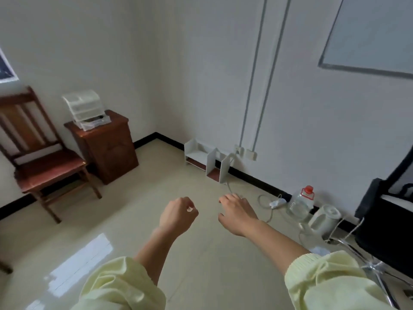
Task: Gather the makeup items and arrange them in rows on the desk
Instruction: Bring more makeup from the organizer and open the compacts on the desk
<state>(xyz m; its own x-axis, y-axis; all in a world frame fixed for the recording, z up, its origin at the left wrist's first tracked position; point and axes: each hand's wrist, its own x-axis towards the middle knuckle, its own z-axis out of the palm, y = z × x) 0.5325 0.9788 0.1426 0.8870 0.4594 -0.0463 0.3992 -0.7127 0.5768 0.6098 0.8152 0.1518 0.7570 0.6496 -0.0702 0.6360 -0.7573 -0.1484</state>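
Note:
No makeup item and no desk shows plainly in the head view. A white plastic drawer organiser (86,108) stands on a small brown wooden cabinet (105,146) at the left wall; its contents are too blurred to tell. My left hand (177,217) hangs in mid-air over the floor with its fingers curled into a loose fist, holding nothing visible. My right hand (238,214) is beside it, palm down, fingers relaxed and slightly spread, also holding nothing. Both arms wear pale yellow sleeves.
A wooden chair (42,162) stands left of the cabinet. White shelf units (206,157) sit on the floor by the far wall. A water jug (300,203), a white kettle (325,219), cables and a black office chair (384,222) crowd the right.

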